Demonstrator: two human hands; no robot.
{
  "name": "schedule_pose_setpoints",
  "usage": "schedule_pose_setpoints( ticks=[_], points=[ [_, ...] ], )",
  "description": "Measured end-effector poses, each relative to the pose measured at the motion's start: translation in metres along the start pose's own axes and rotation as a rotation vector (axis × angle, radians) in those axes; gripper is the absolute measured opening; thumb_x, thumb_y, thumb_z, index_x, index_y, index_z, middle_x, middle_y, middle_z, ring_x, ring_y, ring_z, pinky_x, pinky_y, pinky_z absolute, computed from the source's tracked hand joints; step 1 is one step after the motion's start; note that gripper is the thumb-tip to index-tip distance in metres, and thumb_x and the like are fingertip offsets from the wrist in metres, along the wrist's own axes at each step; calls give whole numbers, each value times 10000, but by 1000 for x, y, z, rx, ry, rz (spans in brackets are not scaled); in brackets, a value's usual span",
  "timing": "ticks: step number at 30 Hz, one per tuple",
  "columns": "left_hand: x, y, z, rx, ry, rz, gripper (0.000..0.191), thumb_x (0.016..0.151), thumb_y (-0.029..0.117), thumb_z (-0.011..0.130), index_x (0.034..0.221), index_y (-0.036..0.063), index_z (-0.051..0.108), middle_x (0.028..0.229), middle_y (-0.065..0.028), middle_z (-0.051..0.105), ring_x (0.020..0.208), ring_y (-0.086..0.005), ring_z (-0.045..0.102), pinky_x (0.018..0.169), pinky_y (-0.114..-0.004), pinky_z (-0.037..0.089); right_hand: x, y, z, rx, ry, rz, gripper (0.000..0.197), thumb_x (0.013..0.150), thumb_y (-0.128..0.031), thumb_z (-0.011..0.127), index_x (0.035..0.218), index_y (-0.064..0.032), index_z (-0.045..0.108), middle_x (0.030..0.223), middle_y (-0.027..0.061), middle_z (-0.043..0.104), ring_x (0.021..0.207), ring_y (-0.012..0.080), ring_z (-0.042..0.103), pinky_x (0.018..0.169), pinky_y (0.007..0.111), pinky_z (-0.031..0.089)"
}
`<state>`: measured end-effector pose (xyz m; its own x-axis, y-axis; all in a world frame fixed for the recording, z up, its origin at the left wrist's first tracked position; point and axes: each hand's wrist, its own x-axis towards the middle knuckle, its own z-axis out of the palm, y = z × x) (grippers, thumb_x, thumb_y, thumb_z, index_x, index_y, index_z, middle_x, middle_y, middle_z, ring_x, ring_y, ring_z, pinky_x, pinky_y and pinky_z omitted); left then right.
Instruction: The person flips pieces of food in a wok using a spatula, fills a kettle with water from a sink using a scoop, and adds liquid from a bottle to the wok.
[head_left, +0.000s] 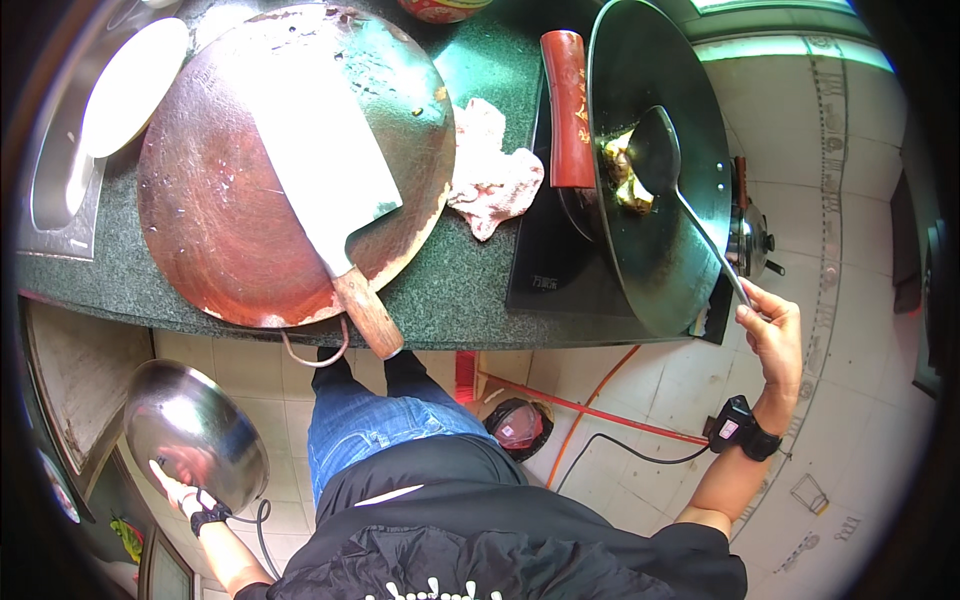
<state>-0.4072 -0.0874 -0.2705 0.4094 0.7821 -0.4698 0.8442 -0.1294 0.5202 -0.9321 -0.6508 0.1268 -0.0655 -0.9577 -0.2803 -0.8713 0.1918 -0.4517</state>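
Observation:
At the right, my right hand (772, 330) grips the handle end of a metal ladle (655, 154). Its dark bowl rests inside a black wok (652, 262), against small yellowish pieces of food (632, 191). The wok has a red handle (568, 109) and stands on a black cooktop (555, 262). Down at the left, my left hand (176, 484) holds a round, shiny stainless steel lid or basin (199, 427) over the floor, beside the counter; which of the two cannot be told.
A cleaver (322, 150) lies on a round wooden chopping board (202, 217), its handle jutting past the counter edge. Beside them are a crumpled pinkish-white cloth (499, 180), a white plate (135, 86) by the sink (56, 180), and a pot (750, 240). A broom (600, 412) and lined bin (521, 429) occupy the floor.

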Motion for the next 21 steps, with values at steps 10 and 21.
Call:
schedule_pose_setpoints(
  ticks=[10, 21],
  points=[
    [-8, 3, 0, -34, -58, -4, 502, 534, 513, 818, 587, 124, 504, 540, -9, 499, 532, -149, 542, 533, -334, 523, 2, 8, -3, -17, 13, 3, 388, 752, 4, 611, 1138, -31, 618, 664, -20, 534, 440, 7, 357, 375, 151, 248],
    [12, -2, 6, -37, -41, -6, 497, 549, 536, 804, 600, 140, 508, 606, -20, 493, 533, -137, 498, 519, -309, 492, 1, 12, -5, 27, 10, 16, 389, 752, -30, 632, 1140, -25, 616, 661, -22, 535, 440, 9, 351, 379, 157, 238]
  ],
)
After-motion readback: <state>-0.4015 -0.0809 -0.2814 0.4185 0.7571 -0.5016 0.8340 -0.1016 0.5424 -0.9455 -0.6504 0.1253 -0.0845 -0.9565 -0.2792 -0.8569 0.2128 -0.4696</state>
